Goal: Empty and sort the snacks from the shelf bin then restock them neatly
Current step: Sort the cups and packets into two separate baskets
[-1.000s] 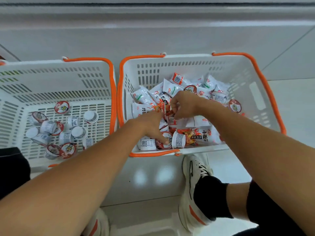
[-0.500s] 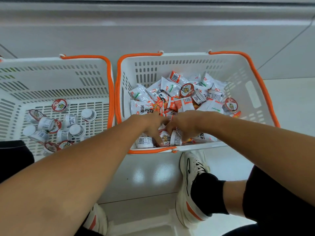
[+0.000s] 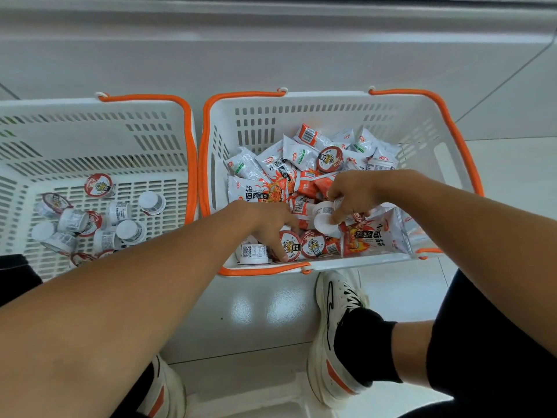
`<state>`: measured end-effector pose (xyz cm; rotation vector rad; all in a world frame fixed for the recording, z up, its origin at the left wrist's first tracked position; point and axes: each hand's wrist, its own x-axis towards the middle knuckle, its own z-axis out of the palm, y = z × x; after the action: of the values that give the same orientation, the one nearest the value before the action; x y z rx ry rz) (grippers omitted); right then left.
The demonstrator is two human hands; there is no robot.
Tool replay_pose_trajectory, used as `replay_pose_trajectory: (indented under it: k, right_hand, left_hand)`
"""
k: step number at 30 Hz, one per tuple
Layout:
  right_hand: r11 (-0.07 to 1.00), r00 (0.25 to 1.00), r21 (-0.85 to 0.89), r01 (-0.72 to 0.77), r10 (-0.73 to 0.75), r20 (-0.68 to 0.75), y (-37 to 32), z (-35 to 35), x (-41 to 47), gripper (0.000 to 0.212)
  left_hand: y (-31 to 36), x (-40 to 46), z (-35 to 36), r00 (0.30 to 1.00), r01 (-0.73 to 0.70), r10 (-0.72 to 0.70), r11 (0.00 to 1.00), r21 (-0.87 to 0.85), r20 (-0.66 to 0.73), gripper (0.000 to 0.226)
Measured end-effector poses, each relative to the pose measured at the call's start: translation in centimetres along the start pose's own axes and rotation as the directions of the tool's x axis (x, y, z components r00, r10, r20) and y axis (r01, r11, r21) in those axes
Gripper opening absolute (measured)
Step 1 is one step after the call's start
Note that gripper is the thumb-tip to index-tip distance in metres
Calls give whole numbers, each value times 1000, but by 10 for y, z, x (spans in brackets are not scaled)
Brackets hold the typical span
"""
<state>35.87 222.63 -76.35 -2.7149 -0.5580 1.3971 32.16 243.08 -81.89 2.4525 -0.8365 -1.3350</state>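
Here, right hand (image 3: 357, 193) grips QR-labelled cups (image 3: 324, 220).

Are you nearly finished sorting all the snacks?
Not yet. Done: about a dozen little cups already lie in the left basket. In hand: the right hand grips white cups, and the left hand reaches for a red-lidded cup. Left: the right basket still holds mixed packets and cups, and no restocking is visible yet.
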Motion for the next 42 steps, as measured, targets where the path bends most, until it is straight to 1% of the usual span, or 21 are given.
replay_pose_trajectory:
  k: [3, 6, 10, 14, 16, 18, 20, 22, 24, 26, 28, 29, 31, 32, 34, 36, 38, 39, 40, 41, 42]
  right_hand:
    - [999, 1000, 49, 1, -1, 6, 5, 1, 2, 21]
    - [996, 1000, 84, -12, 11, 14, 10, -2, 3, 31]
    - [985, 999, 170, -10, 5, 31, 15, -3, 3, 33]
    - [961, 1000, 276, -20, 22, -4, 19, -5, 4, 43]
    - [955, 1000, 297, -24, 27, -3, 19, -4, 4, 40]
    - [952, 1000, 304, -24, 28, -11, 18, -3, 3, 32]
    - [948, 999, 319, -17, 26, -23, 16, -1, 3, 28]
    - [937, 999, 350, -15, 27, -30, 14, -3, -1, 25]
    - [920, 998, 393, -2, 28, -62, 8, -12, -6, 26]
    - [881, 990, 473, 30, 41, -138, -2, -26, -14, 27]
    - [833, 974, 545, 96, 34, -225, -19, -44, -20, 24]
    - [813, 964, 566, 137, 22, -265, -32, -53, -22, 23]
    - [775, 941, 589, 229, -22, -337, -66, -67, -22, 23]
    - [754, 930, 599, 271, -44, -365, -88, -71, -21, 22]
    - [721, 919, 612, 325, -90, -383, -137, -72, -17, 22]
    - [730, 905, 565, 384, -178, -386, -188, -61, -10, 26]
    - [785, 870, 422, 454, -287, -401, -237, -44, 4, 26]
    - [824, 859, 331, 460, -318, -402, -260, -34, 14, 25]
    - [867, 861, 238, 438, -329, -388, -279, -25, 24, 25]
    - [904, 877, 159, 397, -323, -355, -294, -15, 36, 27]
    - [930, 900, 116, 350, -299, -316, -306, -5, 49, 30]
  left_hand:
    - [-5, 5, 0, 1000, -10, 10, 1000, 7, -30, 69]
    - [-13, 7, 6, 992, -43, 36, 997, -61, -121, 62]
    - [-17, 8, 8, 982, -89, 65, 987, -133, -178, 46]
    - [-19, 5, 6, 960, -103, 50, 978, -181, -276, 46]
    - [-19, 2, 8, 960, -94, 46, 983, -161, -277, 50]
    - [-17, 2, 14, 959, -100, 62, 987, -126, -275, 52]
    - [-17, 0, 20, 941, -103, 49, 984, -145, -335, 47]
    - [-17, -5, 17, 907, -104, -25, 954, -280, -421, 41]
    - [-15, -15, 0, 849, -133, -114, 900, -416, -517, 38]
    - [-14, -34, -28, 787, -154, -180, 869, -470, -591, 36]
    - [-17, -63, -59, 726, -159, -219, 868, -470, -652, 33]
    - [-23, -80, -71, 678, -146, -247, 878, -456, -692, 30]
    - [-46, -115, -83, 546, -94, -359, 871, -482, -756, 24]
    - [-64, -131, -82, 495, -75, -447, 832, -549, -745, 22]
    - [-102, -163, -66, 422, -10, -649, 694, -719, -633, 21]
    - [-139, -189, -35, 377, 164, -785, 579, -799, -491, 19]
    - [-168, -203, 3, 312, 343, -882, 452, -824, -354, 26]
    - [-178, -206, 23, 267, 383, -923, 365, -849, -277, 29]
    - [-185, -208, 41, 229, 390, -951, 283, -876, -205, 34]
    - [-191, -208, 59, 204, 372, -969, 210, -904, -141, 46]
    - [-197, -209, 75, 200, 357, -977, 148, -922, -80, 61]
